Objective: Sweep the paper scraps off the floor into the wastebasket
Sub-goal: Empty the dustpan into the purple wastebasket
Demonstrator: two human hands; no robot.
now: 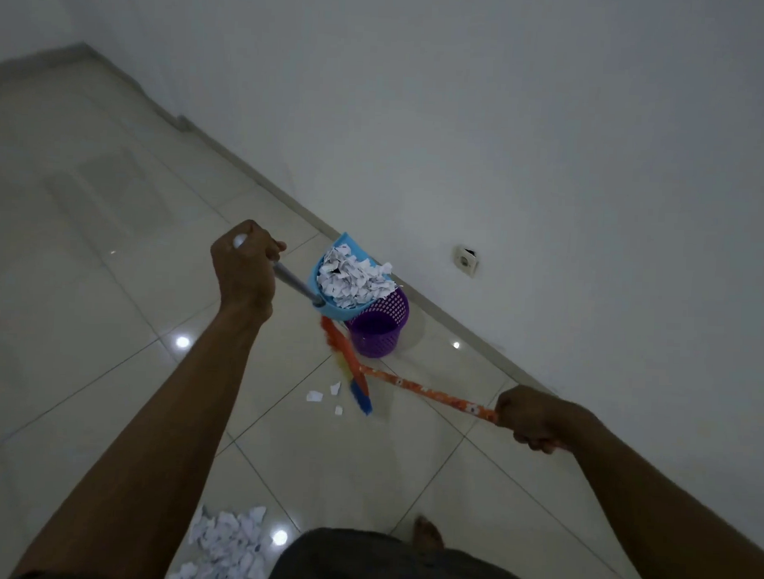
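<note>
**Step in hand (judged):** emptying of a loaded dustpan (319, 282) into the wastebasket (381, 332). Sweeping only partly done.

**Dustpan:** blue, on a grey pole (294, 284). Held raised and tilted, lip over the wastebasket's rim. Heaped with paper scraps (354, 279); no fall of paper visible.

**Wastebasket:** purple, perforated. Stood upright on the floor (113, 236), close to the floor's edge along the wall (550, 122). No scraps seen in the visible part of its inside.

**Left hand** (244, 263)**:** closed in a fist round the top end of the pole. Arm stretched well forward, wrist bent down toward the pan.

**Right hand** (531, 418)**:** wrapped round the orange patterned handle of the broom (428, 392). Arm reached forward and to the right. Broom slanted down across the floor, with its orange and blue head just beside the wastebasket's base.

**Left on the floor:**
- loose scraps (324, 395), a few, just beside the broom head
- pile (228, 544) of further scraps, far larger, near the person's feet at the lower edge of the view

**Next move (judged):**
- Called for a steeper tip of the pan by the left hand.
- Lip to be kept inside the rim, to slide the load in without spill over the side nearest the wall.
- Broom best held aside, clear of the falling paper.
- Loose scraps and pile to be gathered afterward.
</note>
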